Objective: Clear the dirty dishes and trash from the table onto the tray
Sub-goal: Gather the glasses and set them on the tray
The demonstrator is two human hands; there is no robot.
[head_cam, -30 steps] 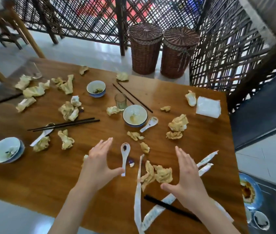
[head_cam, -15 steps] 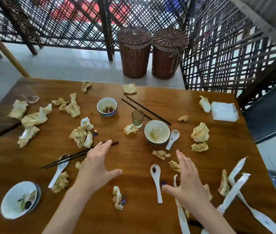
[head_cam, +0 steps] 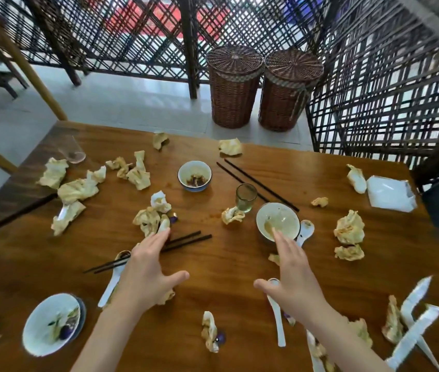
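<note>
My left hand [head_cam: 146, 272] hovers flat over dark chopsticks [head_cam: 186, 238] and a white spoon [head_cam: 111, 285], fingers straight and holding nothing. My right hand [head_cam: 292, 277] reaches forward with straight fingers, its tips at the near rim of a dirty white bowl [head_cam: 277, 220]. Another white spoon [head_cam: 278, 326] lies under that hand. A blue-rimmed bowl [head_cam: 194, 175] with scraps sits mid-table, a small glass [head_cam: 245, 197] beside it. A plate with leftovers [head_cam: 52, 323] lies near left. Several crumpled napkins [head_cam: 150, 222] litter the wooden table [head_cam: 229, 264]. The tray is out of view.
Two wicker baskets [head_cam: 236, 87] stand on the floor beyond the table, before a dark lattice screen. A second chopstick pair [head_cam: 256, 185], a tipped glass [head_cam: 72, 153], a white packet [head_cam: 388, 193] and white paper strips [head_cam: 414, 326] also lie on the table.
Both hands have moved forward over the table, the right one reaching the white bowl's rim. The view has swung left and away from the tray at the right.
</note>
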